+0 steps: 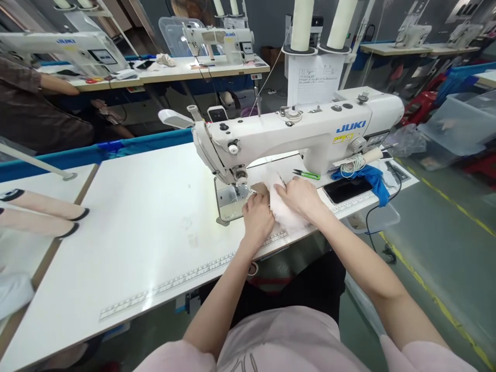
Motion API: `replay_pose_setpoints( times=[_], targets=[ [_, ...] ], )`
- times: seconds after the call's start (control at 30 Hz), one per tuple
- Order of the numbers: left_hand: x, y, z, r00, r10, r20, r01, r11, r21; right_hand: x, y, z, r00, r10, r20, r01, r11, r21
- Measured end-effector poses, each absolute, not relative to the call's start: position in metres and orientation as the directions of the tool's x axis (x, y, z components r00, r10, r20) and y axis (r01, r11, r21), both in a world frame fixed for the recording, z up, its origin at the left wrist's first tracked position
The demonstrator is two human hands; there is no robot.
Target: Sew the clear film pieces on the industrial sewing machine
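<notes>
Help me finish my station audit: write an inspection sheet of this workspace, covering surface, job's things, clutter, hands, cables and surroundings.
Surface: white table, ruler strip along the near edge.
Job's things: machine, with pale cloth at the hands, right of the needle area.
Clutter: green snips beyond the right hand; phone and blue cloth toward the table's right end.
Hands: right hand pinches the pale cloth; left hand is beside it, its grip unclear.
Cables: dark cable hangs off the right end.
Surroundings: another machine behind, a person at far left, plastic bins at right.
</notes>
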State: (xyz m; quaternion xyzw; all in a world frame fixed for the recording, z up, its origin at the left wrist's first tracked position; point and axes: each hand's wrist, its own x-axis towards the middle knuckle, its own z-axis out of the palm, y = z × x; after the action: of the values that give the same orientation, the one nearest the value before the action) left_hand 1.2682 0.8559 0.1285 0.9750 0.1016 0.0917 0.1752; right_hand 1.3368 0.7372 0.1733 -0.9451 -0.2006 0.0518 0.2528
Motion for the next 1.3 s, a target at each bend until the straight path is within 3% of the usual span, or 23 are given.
replay_pose_setpoints(
  times=[0.2,0.37,0.43,0.53,0.6,0.73,0.93,1.3],
  targets=[
    [1.222,0.902,0.127,0.946,0.269,0.179,0.225,-0.946,0.232,1.334,0.734,0.185,0.839,0.541,-0.055,0.456,-0.756,-0.469],
    [1.19,0.915,0.125,0.908,0.288,0.306,0.224,-0.948,0.226,1.328,0.713,0.181,0.79,0.612,-0.041,0.527,-0.711,-0.466],
    [1.186,0.91,0.13,0.88,0.189,0.435,0.09,-0.967,0.237,1.32,0.709,0.18,0.774,0.632,-0.045,0.552,-0.708,-0.44],
    [1.191,0.895,0.138,0.817,-0.093,0.57,-0.22,-0.962,0.159,1.309,0.707,0.18,0.771,0.636,-0.022,0.58,-0.716,-0.39],
    [1.201,0.885,0.142,0.805,-0.223,0.55,-0.325,-0.941,0.094,1.307,0.707,0.177,0.797,0.603,0.023,0.558,-0.722,-0.409],
    [1.229,0.872,0.151,0.819,-0.31,0.483,-0.377,-0.925,0.045,1.316,0.706,0.163,0.881,0.468,0.071,0.435,-0.741,-0.512],
    [1.286,0.863,0.163,0.838,-0.488,0.244,-0.494,-0.869,-0.04,1.333,0.698,0.144,0.91,0.401,0.104,0.376,-0.697,-0.611],
    [1.309,0.883,0.143,0.777,-0.622,0.094,-0.618,-0.783,-0.071,1.346,0.694,0.114,0.946,0.239,0.218,0.321,-0.606,-0.728]
  ],
)
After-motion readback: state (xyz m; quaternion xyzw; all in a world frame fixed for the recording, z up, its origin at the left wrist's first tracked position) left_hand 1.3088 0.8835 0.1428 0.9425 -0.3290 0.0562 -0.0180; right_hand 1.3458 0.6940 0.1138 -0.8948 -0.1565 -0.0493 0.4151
